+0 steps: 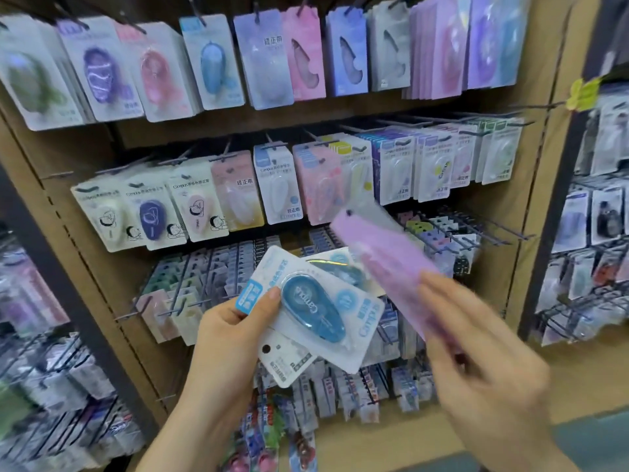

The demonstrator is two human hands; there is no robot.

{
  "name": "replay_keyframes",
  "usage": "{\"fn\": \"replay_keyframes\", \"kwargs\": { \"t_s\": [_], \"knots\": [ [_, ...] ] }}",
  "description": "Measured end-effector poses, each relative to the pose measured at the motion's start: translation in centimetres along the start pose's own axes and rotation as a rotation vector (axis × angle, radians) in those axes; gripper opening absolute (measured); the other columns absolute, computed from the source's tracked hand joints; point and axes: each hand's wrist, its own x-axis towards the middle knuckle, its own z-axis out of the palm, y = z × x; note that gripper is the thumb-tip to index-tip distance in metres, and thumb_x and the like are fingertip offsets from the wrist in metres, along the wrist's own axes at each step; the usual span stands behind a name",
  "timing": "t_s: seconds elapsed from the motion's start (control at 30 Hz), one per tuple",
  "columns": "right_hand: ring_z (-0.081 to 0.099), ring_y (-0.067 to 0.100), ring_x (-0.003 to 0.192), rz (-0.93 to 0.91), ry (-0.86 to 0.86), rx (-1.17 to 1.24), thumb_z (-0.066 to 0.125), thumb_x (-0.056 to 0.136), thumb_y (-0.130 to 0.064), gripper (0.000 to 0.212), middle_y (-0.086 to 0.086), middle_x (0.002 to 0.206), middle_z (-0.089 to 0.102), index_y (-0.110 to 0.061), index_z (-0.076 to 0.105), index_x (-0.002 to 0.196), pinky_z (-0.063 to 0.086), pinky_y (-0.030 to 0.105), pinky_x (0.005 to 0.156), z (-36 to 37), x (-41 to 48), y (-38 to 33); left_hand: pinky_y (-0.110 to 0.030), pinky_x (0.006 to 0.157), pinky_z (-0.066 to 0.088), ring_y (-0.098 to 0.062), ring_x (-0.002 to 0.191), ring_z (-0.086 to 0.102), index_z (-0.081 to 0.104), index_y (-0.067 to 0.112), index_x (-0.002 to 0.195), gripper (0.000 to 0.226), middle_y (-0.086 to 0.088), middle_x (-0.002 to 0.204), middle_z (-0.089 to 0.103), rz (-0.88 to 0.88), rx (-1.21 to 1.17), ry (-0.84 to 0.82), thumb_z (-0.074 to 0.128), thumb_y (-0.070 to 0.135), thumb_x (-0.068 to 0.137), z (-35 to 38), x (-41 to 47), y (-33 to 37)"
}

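My left hand grips a small stack of carded correction tapes, thumb pressed on the top one. That top pack is white with a blue oval tape dispenser marked Campus; another blue pack and a white card back fan out beneath it. My right hand, blurred by motion, holds a pink-purple carded pack by its lower end, tilted up to the left, in front of the display.
A brown pegboard rack fills the view, with rows of hanging correction tape packs in pastel colours on metal hooks. Wire racks with more packaged goods stand at the left and right.
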Motion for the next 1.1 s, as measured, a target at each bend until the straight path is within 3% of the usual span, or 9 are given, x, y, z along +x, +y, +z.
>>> {"fn": "replay_keyframes", "kwargs": {
  "t_s": [0.1, 0.17, 0.23, 0.33, 0.63, 0.77, 0.87, 1.0, 1.1],
  "knots": [
    [0.067, 0.011, 0.109, 0.667, 0.175, 0.718, 0.077, 0.064, 0.007, 0.056, -0.001, 0.117, 0.072, -0.033, 0.077, 0.105, 0.053, 0.017, 0.086, -1.1, 1.2, -0.1, -0.032, 0.054, 0.053, -0.026, 0.058, 0.065, 0.076, 0.008, 0.069, 0.027, -0.020, 0.077, 0.073, -0.009, 0.039, -0.001, 0.064, 0.031, 0.074, -0.7, 0.4, 0.1],
    [0.071, 0.014, 0.101, 0.837, 0.201, 0.971, 0.076, 0.053, -0.007, 0.055, 0.005, 0.110, 0.075, -0.023, 0.074, 0.106, 0.055, 0.018, 0.081, -1.9, 1.7, 0.4, -0.033, 0.053, 0.053, -0.027, 0.059, 0.065, 0.076, 0.006, 0.070, 0.027, -0.022, 0.079, 0.073, -0.008, 0.061, -0.012, 0.064, 0.030, 0.074, -1.1, 0.5, 0.2],
    [0.073, 0.014, 0.093, 0.906, 0.231, 1.055, 0.073, 0.053, -0.007, 0.049, 0.010, 0.106, 0.075, -0.011, 0.074, 0.102, 0.055, 0.015, 0.073, -2.4, 2.2, 0.5, -0.032, 0.049, 0.053, -0.027, 0.058, 0.066, 0.075, 0.004, 0.072, 0.027, -0.022, 0.079, 0.073, -0.004, 0.072, -0.030, 0.064, 0.028, 0.075, -1.1, 0.4, 0.2],
    [0.073, 0.015, 0.093, 0.911, 0.160, 1.043, 0.075, 0.053, -0.009, 0.049, 0.010, 0.105, 0.075, -0.012, 0.075, 0.101, 0.056, 0.016, 0.073, -2.3, 2.3, 0.4, -0.032, 0.048, 0.052, -0.029, 0.059, 0.065, 0.075, 0.004, 0.071, 0.028, -0.023, 0.079, 0.072, 0.023, 0.125, -0.072, 0.063, 0.030, 0.075, -0.6, 0.0, 0.5],
    [0.070, 0.007, 0.087, 0.759, -0.167, 0.660, 0.081, 0.068, 0.001, 0.040, -0.007, 0.097, 0.074, -0.017, 0.067, 0.101, 0.054, 0.017, 0.070, -1.5, 2.2, 0.3, -0.032, 0.053, 0.055, -0.032, 0.066, 0.068, 0.076, 0.001, 0.081, 0.028, -0.025, 0.085, 0.073, 0.067, 0.094, -0.172, 0.062, 0.026, 0.080, 0.5, -0.5, 1.4],
    [0.069, 0.014, 0.094, 0.759, -0.259, 0.604, 0.078, 0.078, -0.005, 0.037, -0.009, 0.101, 0.071, -0.032, 0.066, 0.099, 0.058, 0.031, 0.077, -2.1, 3.1, 1.2, -0.029, 0.056, 0.057, -0.025, 0.069, 0.071, 0.078, 0.009, 0.082, 0.022, -0.019, 0.087, 0.075, 0.099, 0.087, -0.237, 0.061, 0.024, 0.081, 1.9, -0.1, 1.5],
    [0.073, 0.023, 0.083, 0.779, -0.272, 0.647, 0.076, 0.080, -0.007, 0.027, -0.003, 0.094, 0.075, -0.029, 0.065, 0.090, 0.059, 0.046, 0.073, -2.6, 4.3, 1.7, -0.030, 0.057, 0.058, -0.025, 0.071, 0.072, 0.078, 0.009, 0.085, 0.021, -0.019, 0.089, 0.075, 0.097, 0.060, -0.285, 0.061, 0.022, 0.083, 3.5, 0.5, 1.3],
    [0.069, 0.034, 0.077, 0.793, -0.228, 0.626, 0.078, 0.082, -0.009, 0.024, 0.002, 0.089, 0.073, -0.028, 0.064, 0.086, 0.055, 0.057, 0.072, -2.2, 4.7, 2.8, -0.040, 0.079, 0.058, -0.031, 0.089, 0.072, 0.074, 0.006, 0.097, 0.023, -0.015, 0.097, 0.075, 0.114, 0.061, -0.266, 0.064, 0.021, 0.083, 5.8, 2.4, 0.6],
    [0.060, 0.031, 0.069, 0.774, -0.138, 0.529, 0.075, 0.076, -0.027, 0.016, 0.002, 0.079, 0.066, -0.031, 0.062, 0.084, 0.052, 0.048, 0.068, -1.5, 5.2, 4.2, -0.031, 0.073, 0.059, -0.024, 0.085, 0.072, 0.070, 0.007, 0.107, 0.026, -0.014, 0.099, 0.075, 0.119, 0.008, -0.268, 0.065, 0.010, 0.082, 8.3, 4.8, 0.2]
  ]
}}
